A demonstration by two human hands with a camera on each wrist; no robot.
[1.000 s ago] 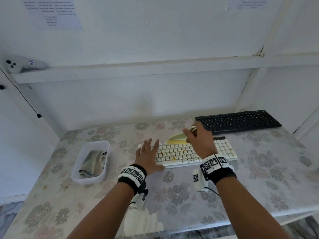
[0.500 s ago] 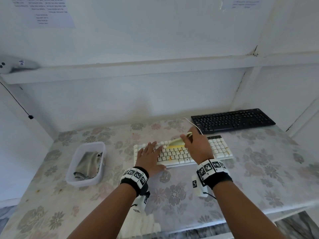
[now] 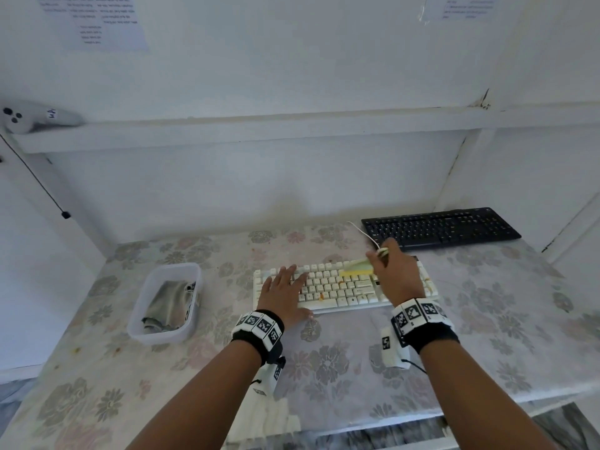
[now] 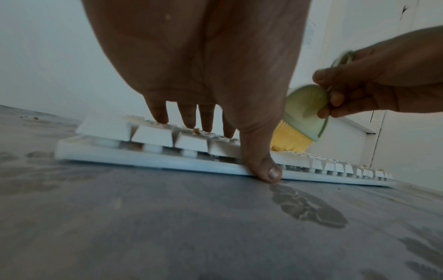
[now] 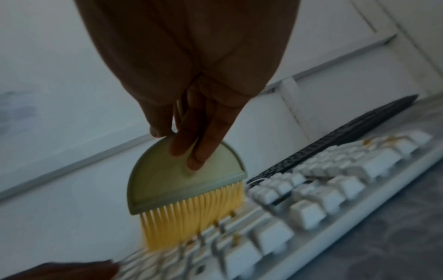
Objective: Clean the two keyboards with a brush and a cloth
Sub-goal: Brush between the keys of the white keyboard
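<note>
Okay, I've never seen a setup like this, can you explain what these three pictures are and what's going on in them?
No machine here: a person wears one camera on the head and one on each wrist. The head view looks down at a flowered table. The left hand lies flat on a white keyboard, steadying it. The right hand holds a green brush, its yellow bristles on the keys. The two darker pictures are the wrist views, looking along each hand. Behind sits a black keyboard; to the left, a plastic tub holds a grey cloth.
</note>
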